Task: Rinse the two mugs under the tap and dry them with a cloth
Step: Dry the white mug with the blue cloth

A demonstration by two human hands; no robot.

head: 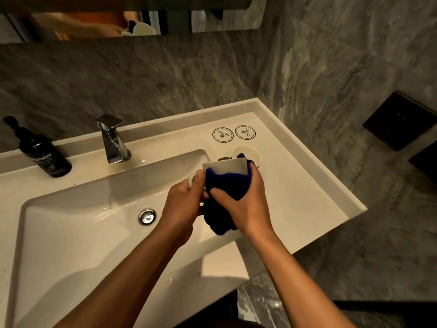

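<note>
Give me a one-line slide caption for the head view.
Left hand grips white mug by its handle while right hand wipes it with blue cloth beside the basin.

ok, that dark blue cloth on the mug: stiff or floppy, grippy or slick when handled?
Likely floppy: the dark blue fluffy cloth bunches around the white ceramic mug and sags below the right hand. Probably grippy, since its nap looks thick. Probably light too: the hanging tail droops loosely, though wetness cannot be judged.

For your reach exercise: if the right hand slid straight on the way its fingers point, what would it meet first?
Probably the second mug, standing just beyond the right hand, which presses the blue cloth on the held mug; depth unclear.
</note>
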